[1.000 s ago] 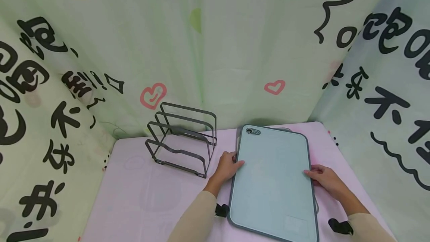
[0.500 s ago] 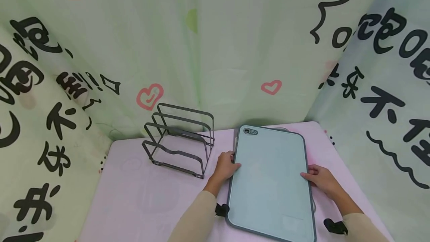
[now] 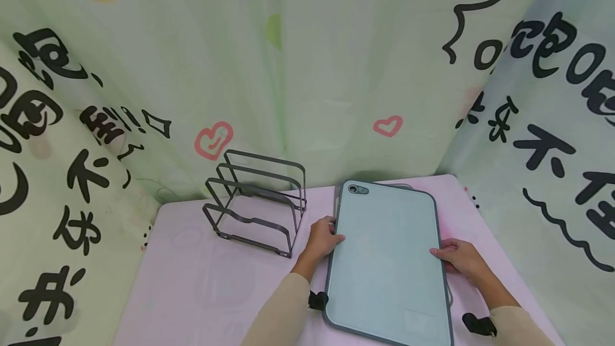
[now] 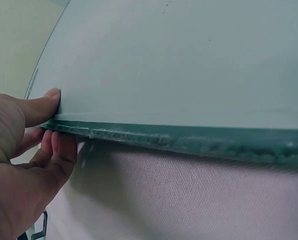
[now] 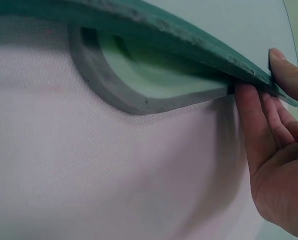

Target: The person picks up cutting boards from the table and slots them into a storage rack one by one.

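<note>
the left forearm (image 3: 277, 308), in a beige sleeve (image 3: 288, 292), slants up and rightward over the tabletop (image 3: 221, 298), its wrist bent; the left hand (image 3: 323, 238) pinches with thumb (image 4: 41, 107) on top and fingers (image 4: 64, 155) curled beneath. the right forearm (image 3: 502, 290) angles up and leftward near the tabletop's right edge. the right hand (image 3: 458, 258) pinches likewise, thumb pointing inward, fingers underneath. the hands are well apart, the right slightly lower in the head view.

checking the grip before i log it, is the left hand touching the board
Touching. The left wrist view shows the left hand pinching the board, thumb on its upper face and fingers under its edge.
</note>
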Action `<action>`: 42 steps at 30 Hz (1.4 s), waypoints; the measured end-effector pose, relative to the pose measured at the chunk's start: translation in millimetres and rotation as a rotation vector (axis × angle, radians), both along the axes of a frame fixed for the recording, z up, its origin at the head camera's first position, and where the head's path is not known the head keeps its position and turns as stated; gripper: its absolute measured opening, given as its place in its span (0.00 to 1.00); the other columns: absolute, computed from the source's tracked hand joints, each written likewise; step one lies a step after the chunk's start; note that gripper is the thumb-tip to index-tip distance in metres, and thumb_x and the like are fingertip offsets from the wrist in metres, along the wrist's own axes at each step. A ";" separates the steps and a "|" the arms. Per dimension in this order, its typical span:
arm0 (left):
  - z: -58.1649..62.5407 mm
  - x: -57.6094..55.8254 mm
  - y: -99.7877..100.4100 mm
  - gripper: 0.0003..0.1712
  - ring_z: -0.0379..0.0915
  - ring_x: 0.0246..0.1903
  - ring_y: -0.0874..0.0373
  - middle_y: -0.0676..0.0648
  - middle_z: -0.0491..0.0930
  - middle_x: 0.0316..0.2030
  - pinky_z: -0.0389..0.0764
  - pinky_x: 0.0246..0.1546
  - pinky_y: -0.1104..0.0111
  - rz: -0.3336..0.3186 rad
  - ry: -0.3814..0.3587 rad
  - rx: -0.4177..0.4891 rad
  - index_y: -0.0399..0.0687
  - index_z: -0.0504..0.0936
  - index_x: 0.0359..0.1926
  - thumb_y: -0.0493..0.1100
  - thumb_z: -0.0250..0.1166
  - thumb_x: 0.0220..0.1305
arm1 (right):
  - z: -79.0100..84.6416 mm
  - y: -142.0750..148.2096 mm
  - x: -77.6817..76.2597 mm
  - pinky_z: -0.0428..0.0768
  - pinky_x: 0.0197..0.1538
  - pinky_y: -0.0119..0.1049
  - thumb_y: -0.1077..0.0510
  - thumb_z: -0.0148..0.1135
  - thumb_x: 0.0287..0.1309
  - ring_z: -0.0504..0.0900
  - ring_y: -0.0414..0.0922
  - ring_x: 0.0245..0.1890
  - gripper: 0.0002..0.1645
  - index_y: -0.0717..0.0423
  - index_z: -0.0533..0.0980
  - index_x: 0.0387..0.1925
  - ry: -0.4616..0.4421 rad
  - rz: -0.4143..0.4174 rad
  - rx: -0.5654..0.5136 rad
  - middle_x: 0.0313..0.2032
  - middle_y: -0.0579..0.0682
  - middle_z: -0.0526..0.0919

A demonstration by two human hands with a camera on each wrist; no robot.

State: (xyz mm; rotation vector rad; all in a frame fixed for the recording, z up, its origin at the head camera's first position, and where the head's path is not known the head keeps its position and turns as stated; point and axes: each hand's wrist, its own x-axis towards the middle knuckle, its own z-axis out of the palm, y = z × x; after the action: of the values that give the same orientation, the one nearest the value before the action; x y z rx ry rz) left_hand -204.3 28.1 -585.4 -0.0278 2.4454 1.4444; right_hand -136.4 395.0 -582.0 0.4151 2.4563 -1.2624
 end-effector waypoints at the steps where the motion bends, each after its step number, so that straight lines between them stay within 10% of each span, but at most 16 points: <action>1: 0.0 0.3 0.2 0.33 0.79 0.40 0.54 0.42 0.82 0.44 0.86 0.43 0.60 0.000 -0.001 0.000 0.36 0.75 0.66 0.37 0.75 0.62 | 0.1 0.4 0.5 0.86 0.42 0.34 0.40 0.70 0.64 0.83 0.45 0.39 0.45 0.76 0.69 0.61 -0.005 -0.008 -0.003 0.48 0.66 0.84; 42: 3.4 0.5 0.2 0.29 0.79 0.39 0.54 0.43 0.81 0.40 0.84 0.41 0.60 -0.006 -0.025 0.050 0.35 0.75 0.61 0.35 0.76 0.60 | 0.0 -3.3 10.7 0.85 0.40 0.34 0.42 0.65 0.69 0.82 0.44 0.39 0.44 0.75 0.65 0.65 0.005 -0.069 -0.048 0.46 0.60 0.85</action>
State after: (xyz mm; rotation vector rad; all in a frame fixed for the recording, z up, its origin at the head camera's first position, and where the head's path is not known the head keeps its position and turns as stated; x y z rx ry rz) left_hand -203.8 28.4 -582.0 -0.0277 2.3865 1.4933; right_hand -125.7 391.7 -582.0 0.4884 2.4291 -1.3489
